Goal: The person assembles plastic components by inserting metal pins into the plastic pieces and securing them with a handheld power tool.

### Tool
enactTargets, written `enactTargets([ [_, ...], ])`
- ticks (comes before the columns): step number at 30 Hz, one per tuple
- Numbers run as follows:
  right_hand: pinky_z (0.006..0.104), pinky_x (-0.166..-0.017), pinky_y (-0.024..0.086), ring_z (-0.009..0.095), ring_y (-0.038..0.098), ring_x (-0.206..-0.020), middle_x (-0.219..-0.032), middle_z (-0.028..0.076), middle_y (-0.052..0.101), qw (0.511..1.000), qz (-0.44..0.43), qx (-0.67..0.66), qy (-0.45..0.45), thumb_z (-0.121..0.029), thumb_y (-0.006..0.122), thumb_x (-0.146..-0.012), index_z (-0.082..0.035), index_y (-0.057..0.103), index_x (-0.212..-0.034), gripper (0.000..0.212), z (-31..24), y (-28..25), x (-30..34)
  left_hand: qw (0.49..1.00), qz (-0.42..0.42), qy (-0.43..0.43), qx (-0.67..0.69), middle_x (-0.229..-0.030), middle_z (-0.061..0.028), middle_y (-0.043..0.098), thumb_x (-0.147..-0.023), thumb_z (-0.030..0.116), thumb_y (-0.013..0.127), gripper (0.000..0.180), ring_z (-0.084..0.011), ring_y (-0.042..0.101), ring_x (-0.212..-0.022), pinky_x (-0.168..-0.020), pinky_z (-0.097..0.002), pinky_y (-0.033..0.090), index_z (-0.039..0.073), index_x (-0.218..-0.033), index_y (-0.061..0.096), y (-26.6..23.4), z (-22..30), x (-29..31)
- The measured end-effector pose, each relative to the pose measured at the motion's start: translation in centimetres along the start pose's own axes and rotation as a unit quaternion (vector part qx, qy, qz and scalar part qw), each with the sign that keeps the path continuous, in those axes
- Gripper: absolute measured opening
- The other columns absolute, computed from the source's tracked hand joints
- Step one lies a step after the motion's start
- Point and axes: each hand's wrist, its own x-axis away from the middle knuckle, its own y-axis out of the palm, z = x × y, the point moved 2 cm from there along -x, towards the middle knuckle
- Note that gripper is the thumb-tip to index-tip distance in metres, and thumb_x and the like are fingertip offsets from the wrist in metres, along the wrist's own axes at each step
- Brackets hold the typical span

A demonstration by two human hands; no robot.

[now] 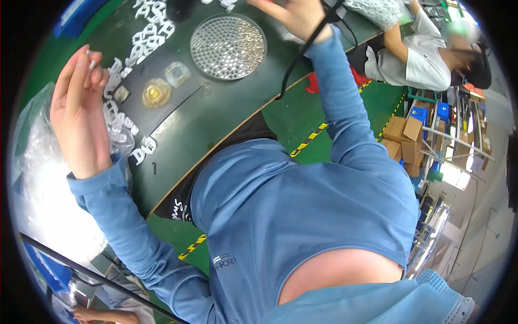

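Note:
My left hand is raised at the left over the green table, its fingers closed on a small white plastic part near the fingertips. At the top edge is my right hand, one digit stretched out to the left; its other fingers run out of view. Between the hands stands a round tray with rows of holes, small metal pins heaped on its right side. Near my left hand lies a dark grey mat, bearing a yellowish round lump and a clear squarish piece.
Many white plastic parts spread along the table's far left. A black cable hangs beside my right wrist. Clear plastic bags bulge at the left. A co-worker sits at the right, and another person's arm shows lower left.

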Motion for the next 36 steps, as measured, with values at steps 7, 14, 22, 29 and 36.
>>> enactTargets([
  [7, 0.0303, -0.059, 0.048, 0.016, 0.06, -0.067, -0.084, 0.005, 0.068, 0.963, -0.189, -0.174, -0.083, -0.009, 0.082, -0.083, -0.004, 0.076, -0.097, 0.016, -4.3, 3.2, 2.9, 1.0, -0.023, -0.007, -0.003, -0.11, -0.0147, 0.07, -0.101, 0.01, 0.067, 0.033, -0.014, 0.06, -0.089, -0.091, -0.0302, 0.05, -0.009, -0.127, 0.064, 0.3, 0.0, 0.2],
  [14, 0.0352, -0.069, 0.053, 0.024, 0.064, -0.078, -0.088, 0.004, 0.065, 0.968, -0.058, -0.039, -0.242, -0.006, 0.08, -0.082, -0.006, 0.075, -0.1, 0.019, -4.9, 7.6, 1.6, 0.999, -0.043, -0.007, 0.025, -0.11, -0.0152, 0.071, -0.1, 0.011, 0.068, 0.033, -0.014, 0.061, -0.088, -0.09, -0.0303, 0.051, -0.009, -0.126, 0.065, 0.4, -0.8, -0.3],
  [22, 0.0333, -0.063, 0.046, 0.02, 0.061, -0.074, -0.084, 0.003, 0.062, 0.95, -0.026, 0.09, -0.298, -0.013, 0.083, -0.08, -0.005, 0.073, -0.11, 0.033, -6.1, 9.0, 3.5, 0.999, -0.044, -0.01, 0.02, -0.11, -0.0149, 0.071, -0.1, 0.011, 0.068, 0.032, -0.0136, 0.061, -0.088, -0.089, -0.0285, 0.051, -0.009, -0.125, 0.066, 0.6, -0.5, 0.2],
  [29, 0.0315, -0.054, 0.043, 0.018, 0.057, -0.061, -0.069, 0.0, 0.056, 0.968, 0.017, 0.042, -0.247, -0.017, 0.086, -0.08, -0.007, 0.073, -0.118, 0.042, -5.4, 9.9, 4.7, 0.992, -0.104, -0.038, 0.068, -0.111, -0.0152, 0.071, -0.1, 0.008, 0.066, 0.033, -0.0134, 0.063, -0.093, -0.09, -0.0282, 0.053, -0.009, -0.128, 0.064, 1.2, -0.7, 0.9],
  [36, 0.0224, -0.05, 0.035, 0.004, 0.042, -0.055, -0.063, -0.007, 0.051, 0.977, -0.008, -0.207, -0.059, -0.01, 0.089, -0.077, -0.013, 0.069, -0.134, 0.06, -7.8, 8.1, 2.1, 0.979, -0.181, -0.082, -0.043, -0.103, -0.007, 0.072, -0.099, 0.015, 0.07, 0.066, -0.012, 0.065, -0.092, -0.095, -0.0263, 0.05, -0.007, -0.152, 0.037, 3.4, -0.9, 2.5],
])
